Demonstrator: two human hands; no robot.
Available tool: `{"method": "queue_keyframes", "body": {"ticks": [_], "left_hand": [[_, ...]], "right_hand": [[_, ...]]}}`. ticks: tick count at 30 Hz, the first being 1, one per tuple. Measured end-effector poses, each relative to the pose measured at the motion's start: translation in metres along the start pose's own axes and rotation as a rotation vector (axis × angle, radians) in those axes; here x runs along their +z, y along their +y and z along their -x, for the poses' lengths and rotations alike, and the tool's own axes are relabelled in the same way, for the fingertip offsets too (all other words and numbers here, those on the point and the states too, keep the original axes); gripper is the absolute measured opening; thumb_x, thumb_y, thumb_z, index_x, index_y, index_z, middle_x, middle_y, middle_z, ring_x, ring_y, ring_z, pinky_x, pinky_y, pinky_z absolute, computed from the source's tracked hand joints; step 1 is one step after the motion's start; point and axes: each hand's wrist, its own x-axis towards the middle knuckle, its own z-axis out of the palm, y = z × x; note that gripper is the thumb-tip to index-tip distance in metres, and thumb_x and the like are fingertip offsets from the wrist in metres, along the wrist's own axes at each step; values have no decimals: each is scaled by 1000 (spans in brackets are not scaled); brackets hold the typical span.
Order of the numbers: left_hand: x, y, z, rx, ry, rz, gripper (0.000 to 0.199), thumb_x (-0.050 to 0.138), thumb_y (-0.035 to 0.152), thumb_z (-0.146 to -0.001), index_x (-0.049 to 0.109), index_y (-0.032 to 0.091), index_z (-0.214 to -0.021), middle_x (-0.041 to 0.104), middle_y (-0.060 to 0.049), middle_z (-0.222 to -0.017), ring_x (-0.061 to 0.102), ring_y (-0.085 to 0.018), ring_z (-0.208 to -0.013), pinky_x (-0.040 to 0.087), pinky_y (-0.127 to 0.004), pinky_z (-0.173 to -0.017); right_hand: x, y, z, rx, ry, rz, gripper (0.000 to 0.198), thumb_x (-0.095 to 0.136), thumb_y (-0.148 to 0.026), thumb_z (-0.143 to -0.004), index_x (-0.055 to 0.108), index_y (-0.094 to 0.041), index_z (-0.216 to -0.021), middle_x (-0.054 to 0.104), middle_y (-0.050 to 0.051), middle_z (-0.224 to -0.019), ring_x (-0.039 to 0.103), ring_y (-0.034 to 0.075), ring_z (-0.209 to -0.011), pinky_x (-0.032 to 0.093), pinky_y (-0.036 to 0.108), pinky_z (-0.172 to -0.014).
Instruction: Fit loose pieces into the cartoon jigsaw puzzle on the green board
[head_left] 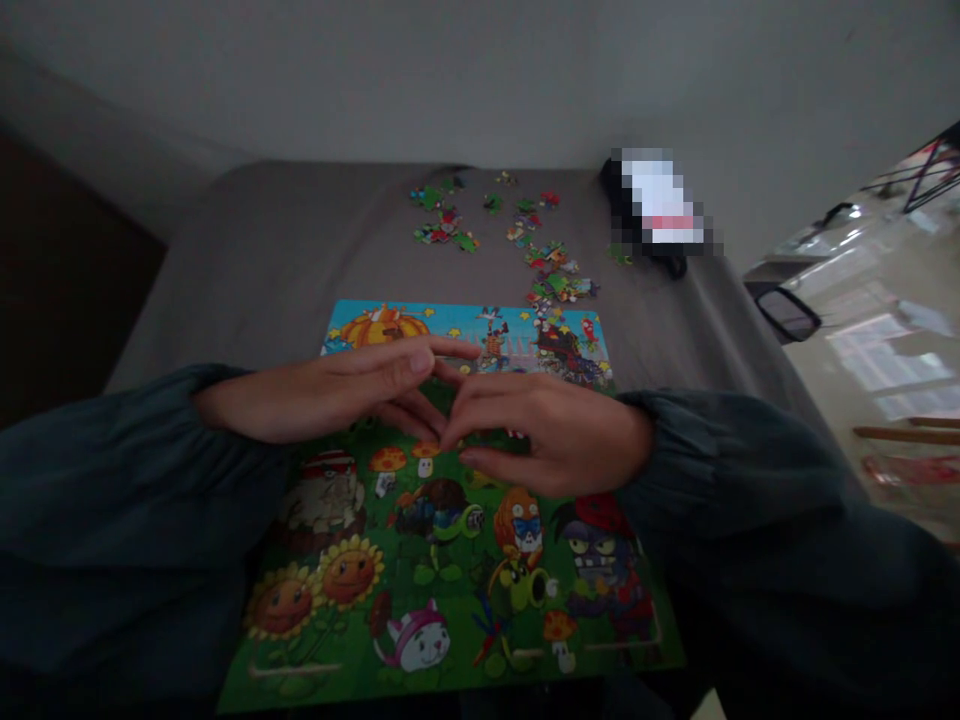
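A colorful cartoon puzzle board point(442, 650) lies in front of me, with sunflowers, pea plants and zombies on green and a blue sky strip at its far edge. Over its upper middle are both of my hands, fingertips close together. My left hand point(360, 390) has its fingers stretched out toward the right, with nothing seen in it. My right hand point(551, 430) is bent at the fingers, its thumb apart from them, and no object shows in the gap. Whether the fingertips touch each other I cannot tell. The board's picture beneath the hands is partly hidden.
Loose puzzle pieces point(559, 285) lie scattered beyond the board on the grey cloth-covered table point(262, 240). A dark object with a pixelated bright screen point(660, 200) sits at the back right. A pale wall point(375, 80) rises behind. The table's right edge drops to a shiny floor.
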Motion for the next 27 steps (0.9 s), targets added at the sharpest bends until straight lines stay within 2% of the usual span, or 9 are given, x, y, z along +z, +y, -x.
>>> {"method": "queue_keyframes", "body": {"ticks": [4,7,11,14,18,27], "left_hand": [[-1,0,-3,12,70,-72,54,42,55,-97,43,28,-144,57,-12,-136,67,-23,-100,56,-36,-86],[-1,0,-5,23,71,-64,55,43,55,-97,43,26,-143,58,-13,-134,68,-23,-97,57,-35,-84],[0,1,-6,11,60,-102,52,41,52,-98,43,26,-144,59,-12,-133,68,-22,-99,56,-32,-84],[-1,1,-6,7,58,-118,51,41,51,-99,43,26,-144,59,-12,-133,68,-23,-101,56,-32,-84],[-3,0,-6,-3,55,-162,50,42,51,-99,44,29,-144,61,-10,-132,68,-24,-100,56,-28,-79],[-6,-7,-7,19,45,-217,49,43,51,-99,45,31,-143,62,-7,-131,67,-23,-103,57,-28,-80]], "right_hand": [[22,-7,2,-194,-100,243,33,47,-20,-97,60,-16,-127,55,8,-141,45,22,-132,37,41,-108],[36,-10,4,-262,-180,338,37,48,-27,-98,57,-15,-132,47,6,-149,32,24,-142,33,40,-111],[26,-10,3,-205,-243,354,33,48,-34,-98,64,-15,-120,61,5,-133,45,27,-130,35,43,-107],[10,-9,2,-181,-304,321,24,48,-24,-98,67,-15,-109,68,6,-118,52,24,-119,39,41,-102],[0,-5,1,-173,-368,233,25,48,-8,-94,65,-15,-110,70,6,-109,57,19,-107,42,36,-97],[-3,-4,2,-128,-502,44,34,49,2,-86,69,-18,-106,70,6,-100,59,17,-99,46,30,-86]]}}
